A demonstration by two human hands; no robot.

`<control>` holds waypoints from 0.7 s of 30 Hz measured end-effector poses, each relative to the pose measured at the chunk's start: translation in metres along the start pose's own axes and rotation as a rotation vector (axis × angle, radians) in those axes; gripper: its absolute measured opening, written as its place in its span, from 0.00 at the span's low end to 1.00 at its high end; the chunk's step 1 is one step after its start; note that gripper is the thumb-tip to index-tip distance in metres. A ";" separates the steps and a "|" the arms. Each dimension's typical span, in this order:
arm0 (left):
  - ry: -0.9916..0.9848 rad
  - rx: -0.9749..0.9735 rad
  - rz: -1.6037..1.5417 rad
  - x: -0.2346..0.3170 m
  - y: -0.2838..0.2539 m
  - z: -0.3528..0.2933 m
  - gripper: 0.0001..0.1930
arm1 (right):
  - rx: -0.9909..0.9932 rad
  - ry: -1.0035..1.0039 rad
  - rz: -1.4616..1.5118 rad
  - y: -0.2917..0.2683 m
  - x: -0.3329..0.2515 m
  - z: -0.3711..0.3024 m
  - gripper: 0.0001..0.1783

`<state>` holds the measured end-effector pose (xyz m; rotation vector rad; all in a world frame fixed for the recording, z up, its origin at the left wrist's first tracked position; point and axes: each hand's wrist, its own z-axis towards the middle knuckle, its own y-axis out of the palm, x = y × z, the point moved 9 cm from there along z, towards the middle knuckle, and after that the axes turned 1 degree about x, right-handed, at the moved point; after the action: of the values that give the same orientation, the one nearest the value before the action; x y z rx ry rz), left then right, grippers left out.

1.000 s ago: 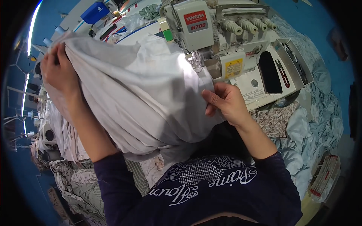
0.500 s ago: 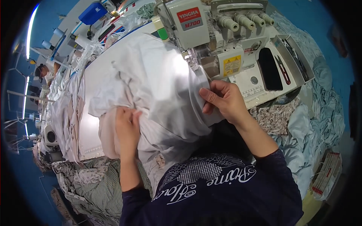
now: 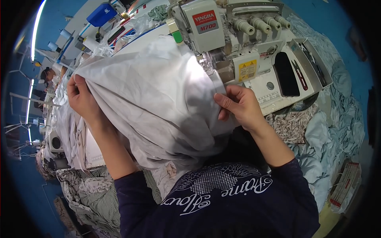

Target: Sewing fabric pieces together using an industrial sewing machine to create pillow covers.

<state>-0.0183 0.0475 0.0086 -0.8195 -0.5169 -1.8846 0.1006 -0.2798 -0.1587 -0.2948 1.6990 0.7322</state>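
Note:
A white fabric piece (image 3: 154, 95) spreads over the machine table, its right edge running up to the needle area of an overlock sewing machine (image 3: 202, 31). Out at the far left, my left hand (image 3: 85, 99) pinches a corner of that fabric and holds it stretched and lifted. My right hand (image 3: 240, 105) is closed on the fabric's right edge just below the presser foot, thumb on top. Folds of the cloth hang over the table's front edge toward my lap. A lamp shines brightly on the cloth beside the needle.
Right of the machine lie a black phone (image 3: 286, 74), thread snips (image 3: 299, 75) and a grey tray (image 3: 311, 63) of small tools. Heaps of pale fabric (image 3: 337, 119) surround the table. A blue machine part (image 3: 101, 14) stands behind. Another person (image 3: 48, 75) sits at far left.
My left hand has moved outward to the left and up, pulling the bunched fabric out into a wide, flatter spread. My right hand stays at the edge near the needle.

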 end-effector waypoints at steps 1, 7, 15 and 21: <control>0.029 -0.008 -0.045 0.007 0.004 0.001 0.12 | 0.002 -0.001 0.000 -0.001 0.000 0.000 0.12; 0.237 0.047 0.118 0.043 -0.001 0.033 0.12 | 0.009 0.022 -0.031 -0.002 0.003 0.001 0.12; 0.269 0.094 0.340 0.076 0.031 0.099 0.19 | 0.003 0.000 -0.026 -0.002 0.002 0.001 0.12; 0.276 0.068 0.627 0.005 0.002 0.169 0.23 | -0.027 0.019 0.036 0.006 -0.001 -0.002 0.12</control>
<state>0.0351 0.1552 0.1277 -0.5741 -0.1232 -1.3569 0.0961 -0.2766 -0.1561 -0.2919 1.7171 0.7816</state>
